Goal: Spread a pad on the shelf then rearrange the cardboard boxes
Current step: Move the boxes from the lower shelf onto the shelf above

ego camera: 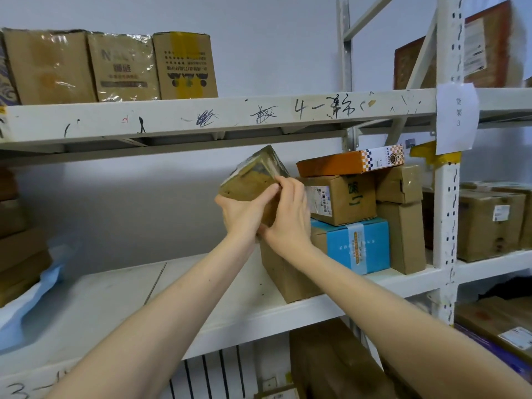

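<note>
While both hands are wrapped around it, the box [253,182] sits tipped on the middle shelf [115,298], top leaning left and its bottom down on the board near the front lip. The left hand [244,214] grips it from the left, fingers curled across the front face. The right hand [289,217] has it from the right, thumb and fingertips pinched up at the taped edge. So both are clamped on that box, neither one loose. The upper half is blurry and shiny with tape (the hands cover the middle, so I'm reading top and bottom as one tall box, not 100% sure).

Just beside it on the right there's a stack: blue box [357,246] on the board, labelled box [339,200] on that, flat orange box [345,162] on top. Next to those a tall brown box [403,234] with a small one [398,182] on it stands against the upright [446,211], which has a paper note [456,116] stuck on.

The pad [43,283], light blue, is way over at the left end of the same shelf, rumpled and bunched up rather than flat, well apart from the box with bare white board between them. A pile [20,254] of brown boxes sits at that left edge too; can't tell if it's on the pad or just beside it.

The top shelf [172,119] has three brown boxes [123,67] in a row and marker scribbles along its front beam.
</note>
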Tool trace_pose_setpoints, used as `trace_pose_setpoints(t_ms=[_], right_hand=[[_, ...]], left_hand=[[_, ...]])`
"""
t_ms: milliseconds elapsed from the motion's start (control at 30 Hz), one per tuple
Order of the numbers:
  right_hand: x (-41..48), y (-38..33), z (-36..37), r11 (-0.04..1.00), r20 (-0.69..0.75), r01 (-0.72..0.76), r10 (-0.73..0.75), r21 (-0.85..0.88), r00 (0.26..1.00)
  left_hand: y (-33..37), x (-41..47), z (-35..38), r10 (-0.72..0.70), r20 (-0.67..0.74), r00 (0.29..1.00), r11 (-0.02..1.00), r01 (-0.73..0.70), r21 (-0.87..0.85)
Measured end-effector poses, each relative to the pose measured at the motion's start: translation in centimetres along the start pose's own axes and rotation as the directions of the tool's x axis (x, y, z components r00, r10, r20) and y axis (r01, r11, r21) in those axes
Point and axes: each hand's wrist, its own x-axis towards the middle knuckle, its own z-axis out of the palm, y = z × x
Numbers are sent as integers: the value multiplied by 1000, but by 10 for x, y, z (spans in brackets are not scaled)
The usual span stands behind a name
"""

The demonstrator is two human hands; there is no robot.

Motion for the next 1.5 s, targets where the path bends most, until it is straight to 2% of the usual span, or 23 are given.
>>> trace_pose_setpoints(t_ms=[133,267,433,500,567,600,667,733,833,967,1133,1367,1500], right_hand=[[-1,10,-10,974,98,62,-85,218,992],[0,25,-27,880,258,32,-174,475,950],[0,39,-43,788,368,-56,-223,614,903],[-2,43,-47,748,437,-105,-262,655,860],[-3,45,-47,811,449,-61,-258,582,856],[-3,49,-45,873,415,-28,-203,487,887],[-4,60,-42,974,282,-78,16,212,959],[-10,75,-40,975,211,-220,215,2,953],[-29,91,-29,953,326,-264,300,-150,896],[-45,95,-15,926,333,-325,373,-192,866],[-56,81,-5,941,241,-268,315,-209,918],[-69,75,-1,909,269,-321,390,-265,881],[-66,70,-9,919,299,-357,393,-168,870]], left_hand=[[0,-8,5,-11,-100,995,1000,11,0],[-2,-12,3,-14,-159,987,1000,15,3],[-9,-21,-1,3,-203,979,998,11,68],[-9,-24,-3,13,-233,972,994,12,106],[-8,-24,-5,12,-272,962,992,22,123],[-7,-25,-7,20,-297,955,991,21,132],[-6,-27,-9,44,-320,946,985,12,172],[-6,-31,-10,95,-312,945,967,-14,253],[-8,-40,-14,165,-294,941,933,-52,357],[-8,-52,-20,260,-230,938,871,-124,476],[10,-68,-24,374,-218,901,793,-188,580],[45,-95,-23,468,-107,877,724,-311,615],[70,-103,-24,488,-80,869,735,-360,575]])
